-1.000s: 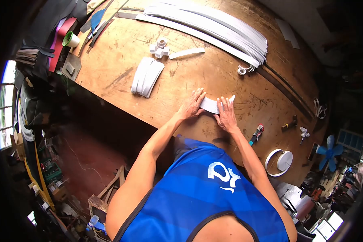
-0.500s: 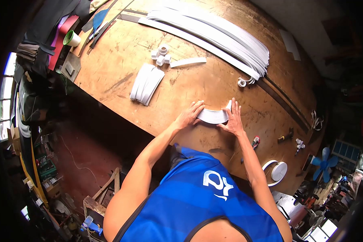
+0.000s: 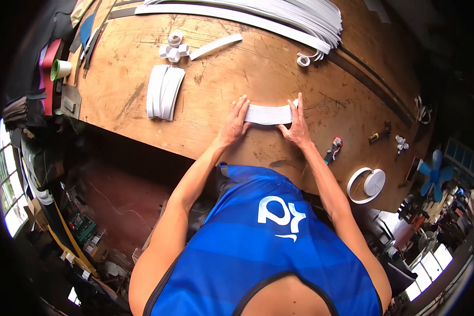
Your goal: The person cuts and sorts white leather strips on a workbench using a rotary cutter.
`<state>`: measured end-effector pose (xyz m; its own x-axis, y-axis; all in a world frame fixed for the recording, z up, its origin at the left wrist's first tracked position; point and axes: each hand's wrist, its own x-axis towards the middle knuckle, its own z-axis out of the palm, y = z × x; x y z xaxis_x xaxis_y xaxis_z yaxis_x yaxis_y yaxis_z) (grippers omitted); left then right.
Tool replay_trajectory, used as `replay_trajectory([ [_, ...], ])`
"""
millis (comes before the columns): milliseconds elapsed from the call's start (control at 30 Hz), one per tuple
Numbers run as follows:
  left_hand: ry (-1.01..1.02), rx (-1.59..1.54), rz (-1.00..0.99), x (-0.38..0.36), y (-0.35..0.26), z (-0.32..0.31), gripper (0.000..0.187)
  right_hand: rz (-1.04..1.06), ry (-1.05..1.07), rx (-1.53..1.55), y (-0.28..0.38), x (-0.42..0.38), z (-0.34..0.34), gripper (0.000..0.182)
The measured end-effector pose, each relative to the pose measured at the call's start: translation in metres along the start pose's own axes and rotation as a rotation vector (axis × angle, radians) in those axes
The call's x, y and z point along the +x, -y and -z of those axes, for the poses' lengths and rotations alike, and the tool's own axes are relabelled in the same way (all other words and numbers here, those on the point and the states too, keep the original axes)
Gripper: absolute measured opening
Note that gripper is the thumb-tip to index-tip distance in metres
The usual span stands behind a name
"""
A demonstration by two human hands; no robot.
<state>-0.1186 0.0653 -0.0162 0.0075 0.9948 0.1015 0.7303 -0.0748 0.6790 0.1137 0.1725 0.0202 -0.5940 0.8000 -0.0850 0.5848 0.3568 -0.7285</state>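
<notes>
A short stack of white strips (image 3: 268,115) lies just above the wooden table, its layered edges facing me. My left hand (image 3: 234,122) grips its left end, fingers on the far side and thumb on the near side. At the other end my right hand (image 3: 297,126) holds it the same way, with the index finger pointing up past the corner. Up and to the left, a fanned bundle of white strips (image 3: 165,92) rests on the wood. Beyond that bundle are several small white rolls (image 3: 174,48) and one loose white strip (image 3: 216,46).
Long white strips (image 3: 247,15) are heaped along the far side of the wooden table (image 3: 216,84). To the right lie a red-and-teal tool (image 3: 334,149), a yellow-and-black tool (image 3: 379,132) and a white tape roll (image 3: 374,182). A green-lined cup (image 3: 61,69) stands at the left edge.
The stack between my hands was bowed downward and is now nearly straight. My head view has shifted, so the table things sit higher in the picture. Both hands keep their hold.
</notes>
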Motion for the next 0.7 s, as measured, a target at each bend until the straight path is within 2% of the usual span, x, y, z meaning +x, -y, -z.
replay_trajectory([
  [200, -0.039, 0.077, 0.065, 0.005, -0.017, 0.002, 0.083, 0.022, -0.058, 0.002, 0.001, -0.003, -0.008, 0.099],
  [300, -0.032, 0.043, 0.081, 0.005, -0.017, 0.002, 0.081, 0.054, -0.040, 0.000, -0.002, -0.004, -0.003, 0.097],
  [400, -0.032, 0.024, 0.047, 0.002, -0.014, 0.000, 0.081, -0.041, 0.021, -0.001, -0.006, -0.005, -0.004, 0.095],
  [467, -0.036, 0.011, 0.024, 0.000, -0.011, -0.003, 0.080, 0.054, -0.044, -0.058, -0.005, -0.006, -0.006, 0.092],
  [600, 0.020, 0.045, -0.018, 0.003, -0.008, 0.004, 0.075, 0.071, -0.010, -0.097, -0.006, -0.002, 0.004, 0.086],
  [667, 0.087, 0.272, -0.053, 0.008, -0.012, 0.010, 0.068, 0.122, 0.002, -0.401, -0.006, -0.001, 0.009, 0.078],
  [700, 0.088, 0.272, -0.059, 0.010, -0.012, 0.011, 0.068, 0.119, -0.003, -0.402, -0.007, -0.001, 0.010, 0.078],
])
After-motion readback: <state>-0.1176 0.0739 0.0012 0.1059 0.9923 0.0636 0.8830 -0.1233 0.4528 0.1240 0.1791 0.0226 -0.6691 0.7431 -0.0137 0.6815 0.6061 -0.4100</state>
